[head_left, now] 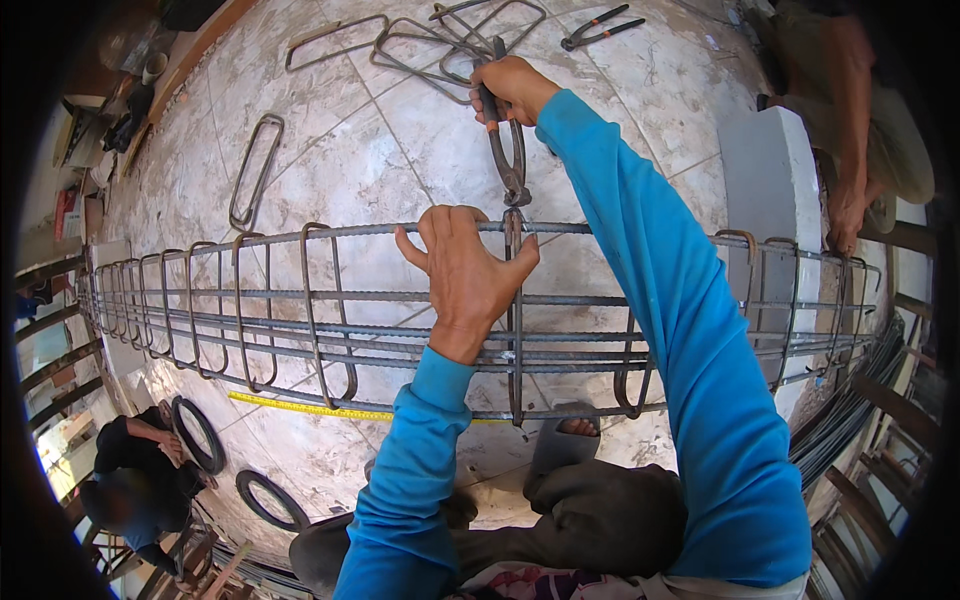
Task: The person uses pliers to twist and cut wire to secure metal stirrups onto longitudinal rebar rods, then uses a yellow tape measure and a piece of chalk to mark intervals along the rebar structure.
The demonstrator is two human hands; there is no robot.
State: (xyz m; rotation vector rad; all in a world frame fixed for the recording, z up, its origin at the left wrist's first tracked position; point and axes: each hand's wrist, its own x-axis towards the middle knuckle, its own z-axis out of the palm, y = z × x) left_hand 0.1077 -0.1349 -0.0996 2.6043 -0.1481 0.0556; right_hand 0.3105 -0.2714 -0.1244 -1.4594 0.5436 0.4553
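A long rebar cage (308, 270) of ribbed bars and bent stirrups spans from left to right before me. My right hand (515, 88) is closed around the handles of tying pincers (508, 160) with orange and black grips. Their jaws point down at the cage's far bar, just above a stirrup (515, 350), where a thin tie wire (529, 226) shows. My left hand (465, 260) grips that far bar just left of the jaws, fingers curled over it and thumb against the stirrup. The fingertips are partly hidden.
Loose stirrups (262, 170) and a second pair of pincers (603, 27) lie on the tiled floor. A yellow measuring tape (310, 403) runs along the near side. Another person's hand (847, 215) is at the cage's right end; a person (140, 470) sits lower left near black rings (198, 435).
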